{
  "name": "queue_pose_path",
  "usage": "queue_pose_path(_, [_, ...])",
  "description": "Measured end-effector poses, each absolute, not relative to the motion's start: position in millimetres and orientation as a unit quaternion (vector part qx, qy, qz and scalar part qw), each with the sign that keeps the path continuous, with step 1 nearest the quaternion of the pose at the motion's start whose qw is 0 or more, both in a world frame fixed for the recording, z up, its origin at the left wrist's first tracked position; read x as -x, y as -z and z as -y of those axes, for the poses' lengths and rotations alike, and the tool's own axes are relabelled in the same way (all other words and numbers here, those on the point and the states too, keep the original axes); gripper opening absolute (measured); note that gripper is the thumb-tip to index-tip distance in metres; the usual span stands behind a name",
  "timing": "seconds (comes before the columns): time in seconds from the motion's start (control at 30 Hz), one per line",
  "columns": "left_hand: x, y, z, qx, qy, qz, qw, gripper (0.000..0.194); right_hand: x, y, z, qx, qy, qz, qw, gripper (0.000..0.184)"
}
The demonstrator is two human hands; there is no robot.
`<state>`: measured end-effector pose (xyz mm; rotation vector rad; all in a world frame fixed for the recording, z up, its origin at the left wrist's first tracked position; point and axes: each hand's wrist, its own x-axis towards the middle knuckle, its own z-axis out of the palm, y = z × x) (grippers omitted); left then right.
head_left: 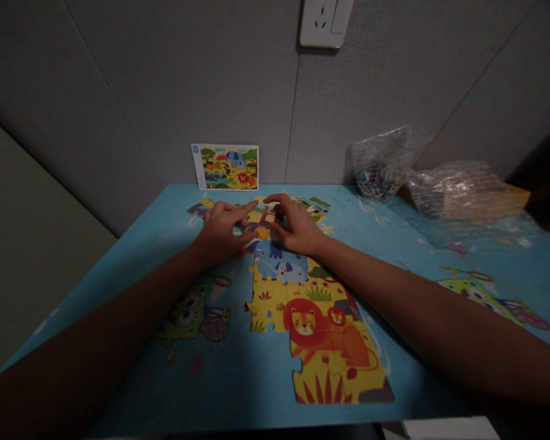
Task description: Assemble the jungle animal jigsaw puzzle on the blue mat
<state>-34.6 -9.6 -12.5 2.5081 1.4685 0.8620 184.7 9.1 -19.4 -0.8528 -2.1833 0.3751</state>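
A partly joined animal jigsaw puzzle (318, 327) lies on the blue cartoon-printed table (119, 244), with a lion, an elephant and a giraffe showing. My left hand (222, 232) rests on the puzzle's far left part, index finger stretched toward the middle, thumb pressing near a giraffe piece (261, 231). My right hand (293, 227) lies flat opposite it, fingers bent down onto the same far pieces. Loose pieces (314, 205) sit just beyond my right hand. Neither hand lifts a piece.
A reference picture card (225, 166) leans against the grey wall. Two crumpled clear plastic bags (380, 162) (462, 189) lie at the table's far right. A white wall socket (324, 23) is above. A white object (449, 428) shows below the table's near edge.
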Motion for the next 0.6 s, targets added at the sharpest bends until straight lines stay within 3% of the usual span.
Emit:
queue_pose_path(0.5, [32.7, 5.6, 13.1, -0.814, -0.297, -0.494, 0.072, 0.068, -184.9, 18.6, -8.4, 0.338, -0.127, 0.832, 0.42, 0.039])
queue_pose_path(0.6, [33.3, 3.2, 13.6, -0.809, -0.316, -0.491, 0.075, 0.058, -184.7, 17.3, -7.5, 0.33, -0.154, 0.832, 0.418, 0.034])
